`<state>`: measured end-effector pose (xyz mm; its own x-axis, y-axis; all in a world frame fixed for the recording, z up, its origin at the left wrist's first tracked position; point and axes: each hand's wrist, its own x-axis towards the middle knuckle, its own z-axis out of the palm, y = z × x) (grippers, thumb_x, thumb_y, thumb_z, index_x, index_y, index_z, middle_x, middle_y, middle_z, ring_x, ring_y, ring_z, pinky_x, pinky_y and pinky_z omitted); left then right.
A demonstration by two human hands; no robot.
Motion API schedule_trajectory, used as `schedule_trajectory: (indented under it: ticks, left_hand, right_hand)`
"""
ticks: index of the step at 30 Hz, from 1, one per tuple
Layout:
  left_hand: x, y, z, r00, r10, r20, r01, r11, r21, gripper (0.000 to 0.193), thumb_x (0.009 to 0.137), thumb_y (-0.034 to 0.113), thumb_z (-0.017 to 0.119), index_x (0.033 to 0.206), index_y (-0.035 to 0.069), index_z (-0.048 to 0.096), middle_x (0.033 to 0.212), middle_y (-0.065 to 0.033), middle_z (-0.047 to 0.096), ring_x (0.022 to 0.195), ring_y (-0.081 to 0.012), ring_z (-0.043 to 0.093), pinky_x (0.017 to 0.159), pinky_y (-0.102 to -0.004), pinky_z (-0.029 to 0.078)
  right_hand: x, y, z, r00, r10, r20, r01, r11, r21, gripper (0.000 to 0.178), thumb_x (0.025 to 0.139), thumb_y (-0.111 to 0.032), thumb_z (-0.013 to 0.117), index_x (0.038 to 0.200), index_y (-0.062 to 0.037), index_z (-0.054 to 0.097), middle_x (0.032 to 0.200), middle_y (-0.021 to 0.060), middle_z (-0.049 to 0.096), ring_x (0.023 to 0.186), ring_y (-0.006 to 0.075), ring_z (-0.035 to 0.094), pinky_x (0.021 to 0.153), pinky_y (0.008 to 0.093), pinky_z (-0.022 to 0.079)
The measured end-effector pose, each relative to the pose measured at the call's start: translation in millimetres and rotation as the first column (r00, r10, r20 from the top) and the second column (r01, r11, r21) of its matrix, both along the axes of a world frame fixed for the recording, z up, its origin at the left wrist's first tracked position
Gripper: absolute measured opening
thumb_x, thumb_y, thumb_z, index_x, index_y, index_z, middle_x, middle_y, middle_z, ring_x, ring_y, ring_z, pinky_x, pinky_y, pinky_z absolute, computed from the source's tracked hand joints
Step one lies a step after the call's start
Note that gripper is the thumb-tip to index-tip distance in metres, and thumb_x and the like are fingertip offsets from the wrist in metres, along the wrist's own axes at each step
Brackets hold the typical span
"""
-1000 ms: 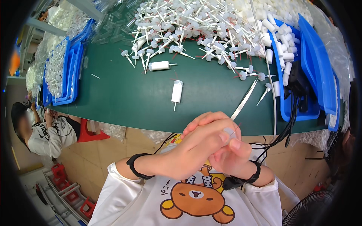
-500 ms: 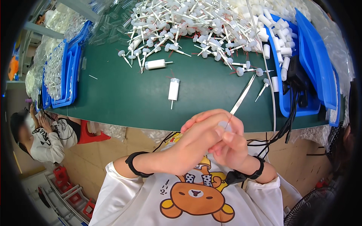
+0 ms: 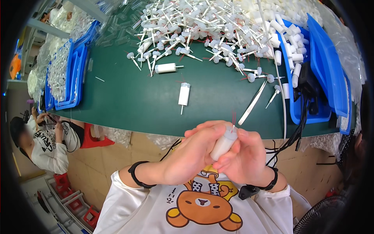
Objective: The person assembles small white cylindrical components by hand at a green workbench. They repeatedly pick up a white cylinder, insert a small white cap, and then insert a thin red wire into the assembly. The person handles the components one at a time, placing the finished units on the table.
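Just off the table's front edge, a white cylinder with a translucent cap and thin red wires at its top is held tilted between my two hands. My left hand closes on its left side. From the right, the fingers of my right hand press against it, with the thumb by the cap. Beyond them lie metal tweezers. Two similar cylinders rest on the green table: a standing-lengthwise cylinder and a sideways cylinder, each with a thin rod sticking out.
A large pile of white rods with translucent discs and red wires covers the back. On the right, a blue bin holds white foam-like cylinders, beside black cables. More blue trays stand left. A white cord crosses the table. A co-worker sits left.
My hands have turned and spread slightly, bringing the white cylinder and its capped, wired end into view. The view has shifted a little; the table items otherwise stay put.
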<state>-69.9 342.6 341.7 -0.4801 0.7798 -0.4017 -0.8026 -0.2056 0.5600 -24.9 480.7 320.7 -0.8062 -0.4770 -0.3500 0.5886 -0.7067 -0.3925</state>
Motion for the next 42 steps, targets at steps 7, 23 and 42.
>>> schedule_trajectory:
  ticks: [7,23,42]
  left_hand:
    - [0,-7,7,1.000,0.013,0.014,-0.013,1.000,-0.009,0.038,0.090,0.035,0.030,0.079,0.002,0.046,0.060,-0.0033,0.042,0.056,-0.0147,0.041,0.057,-0.0269,0.036]
    - [92,-241,-164,0.914,-0.367,0.173,0.247,0.163,-0.955,0.033,0.087,0.020,0.043,0.117,0.009,0.051,0.075,-0.0056,0.055,0.062,-0.0147,0.054,0.054,-0.0278,0.046]
    - [88,-243,-524,0.431,-0.876,-0.218,-0.176,0.155,-0.972,0.040,0.084,0.025,0.053,0.118,0.004,0.053,0.116,-0.0145,0.057,0.111,-0.0290,0.052,0.091,-0.0395,0.040]
  right_hand:
    - [0,-9,-2,0.999,-0.032,-0.043,0.030,0.998,-0.050,0.058,0.086,-0.031,0.046,0.129,0.0044,0.033,0.091,0.0091,0.056,0.071,0.0138,0.055,0.056,0.0236,0.044]
    - [5,31,11,0.944,-0.012,-0.329,0.116,0.947,0.298,0.041,0.079,-0.019,0.054,0.110,0.0045,0.044,0.102,0.0181,0.055,0.101,0.0259,0.052,0.094,0.0400,0.035]
    - [2,18,14,0.956,0.038,-0.293,0.082,0.919,0.385,0.020,0.081,-0.009,0.051,0.096,0.0044,0.052,0.092,0.0145,0.055,0.086,0.0216,0.054,0.081,0.0345,0.042]
